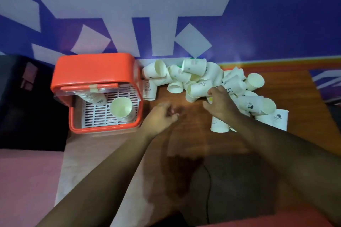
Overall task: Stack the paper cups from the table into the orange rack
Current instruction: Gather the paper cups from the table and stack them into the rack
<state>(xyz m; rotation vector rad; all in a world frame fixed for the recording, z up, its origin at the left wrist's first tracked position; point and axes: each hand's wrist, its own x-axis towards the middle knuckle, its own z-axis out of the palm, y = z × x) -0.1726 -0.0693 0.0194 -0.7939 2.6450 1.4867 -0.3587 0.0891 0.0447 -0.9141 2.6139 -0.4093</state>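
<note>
Wooden table [184,145] runs near to far against blue-and-white wall [258,14]; orange rack [96,72] sits far left on it, white slatted tray [96,114] inside; loose pile of paper cups [208,86] far right of rack, most tipped on their sides, a few mouth-down; two nested stacks in rack, leaning stack [92,96] at its far side, upright stack [122,108] near its right wall; right hand [221,103] at pile's near edge, fingers curled on a lying cup [200,87], grip partly hidden; left hand [160,116] between rack and pile above bare table, fingers loosely curled, holding nothing, slightly blurred.
</note>
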